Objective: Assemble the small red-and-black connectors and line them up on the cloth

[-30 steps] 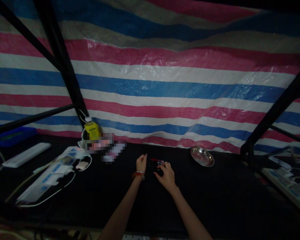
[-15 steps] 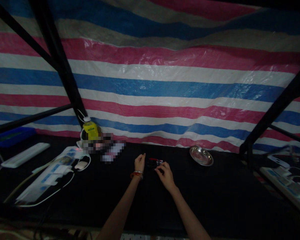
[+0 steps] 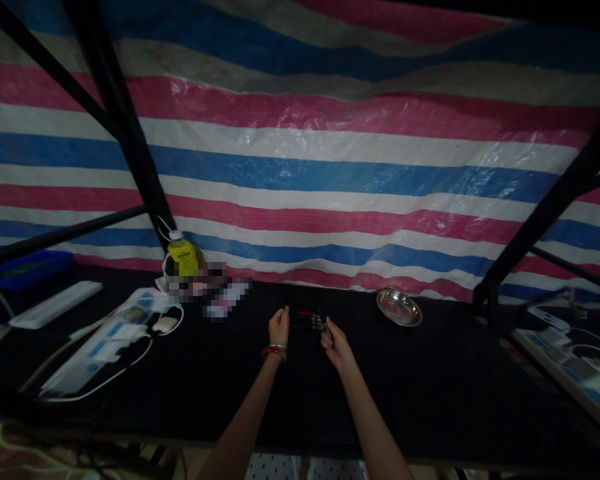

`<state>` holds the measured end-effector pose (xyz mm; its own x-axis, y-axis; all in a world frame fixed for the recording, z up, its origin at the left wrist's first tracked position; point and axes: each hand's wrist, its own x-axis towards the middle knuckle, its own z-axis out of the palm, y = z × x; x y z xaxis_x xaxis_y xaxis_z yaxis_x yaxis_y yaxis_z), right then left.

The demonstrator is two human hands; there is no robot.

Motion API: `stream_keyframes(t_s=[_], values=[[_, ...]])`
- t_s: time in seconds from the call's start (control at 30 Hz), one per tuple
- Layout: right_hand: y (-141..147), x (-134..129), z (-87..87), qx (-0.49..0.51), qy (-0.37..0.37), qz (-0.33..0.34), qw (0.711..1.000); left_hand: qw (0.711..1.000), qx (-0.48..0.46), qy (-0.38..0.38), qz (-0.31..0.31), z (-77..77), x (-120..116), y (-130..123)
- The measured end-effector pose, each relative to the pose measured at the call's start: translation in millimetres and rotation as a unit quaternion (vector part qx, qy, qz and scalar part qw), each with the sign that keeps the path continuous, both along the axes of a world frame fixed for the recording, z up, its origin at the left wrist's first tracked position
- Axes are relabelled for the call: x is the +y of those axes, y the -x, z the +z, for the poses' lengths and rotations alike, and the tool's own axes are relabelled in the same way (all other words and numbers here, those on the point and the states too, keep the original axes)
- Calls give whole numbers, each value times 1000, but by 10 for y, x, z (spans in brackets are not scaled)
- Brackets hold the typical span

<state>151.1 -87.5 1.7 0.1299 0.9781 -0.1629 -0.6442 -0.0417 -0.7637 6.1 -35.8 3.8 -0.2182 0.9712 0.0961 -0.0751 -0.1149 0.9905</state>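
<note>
Black and slim, with a pale glint along it, a pen-like stick (image 3: 325,325) stands tilted in the right hand (image 3: 337,343), pinched between the thumb and the fingers, over the near end of a small row on the table. Whether its far tip touches the others or hangs just above them, I cannot tell in this dim light. The row itself lies between the two hands: a bright red slim stick (image 3: 307,313) at the far side and several dark slim sticks (image 3: 306,325) nearer, set side by side, too murky to count with certainty. The left hand (image 3: 279,328), above a reddish-brown bangle (image 3: 274,351), is curled into a fist just beside the row's left end, its thumb pointing up and away; nothing shows in its grasp, though the inside of the palm is hidden. All this rests on a matt black tabletop (image 3: 430,387). As for how far the work has come, I would judge it partway: one stick is taken up and in hand, not yet let go, while the red one and the dark ones lie untouched in their row. Well apart to the right, touched by neither hand, sits a shiny round steel dish (image 3: 400,308), near the hanging red, white and blue striped plastic sheet (image 3: 330,167)
</note>
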Motion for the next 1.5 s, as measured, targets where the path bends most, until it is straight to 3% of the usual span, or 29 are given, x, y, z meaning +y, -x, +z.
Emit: stream_keyframes(t_s=[0.13, 0.23, 0.33, 0.47, 0.6, 0.7, 0.8, 0.97, 1.1, 1.3, 1.5], values=[[-45, -37, 18, 49, 21, 18, 998, 999, 31, -16, -12, 58, -140, -31], [-73, -48, 9, 57, 33, 13, 998, 988, 129, -75, -38, 105, -299, -49], [-89, -42, -3, 54, 36, 9, 998, 957, 236, -149, -84, 141, -466, -72], [-96, -51, -25, 50, 27, 29, 998, 890, 359, -238, -151, 153, -596, -129], [-74, -74, -56, 42, 26, 48, 998, 856, 402, -287, -150, 126, -606, -208], [-57, -72, -69, 38, 22, 52, 998, 864, 383, -298, -133, 107, -586, -260], [-46, -62, -65, 27, 7, 63, 998, 893, 330, -282, -115, 94, -566, -284], [-4, -66, -70, -42, -1, 52, 998, 958, 210, -159, -116, 77, -509, -209], [57, -73, -103, -183, -16, 19, 983, 981, 107, -80, -143, 74, -446, -68], [80, -109, -80, -390, -83, -78, 914, 977, 108, -50, -176, 72, -426, 28], [-49, -190, -40, -558, -40, -148, 815, 970, 169, -60, -165, 18, -419, 47]])
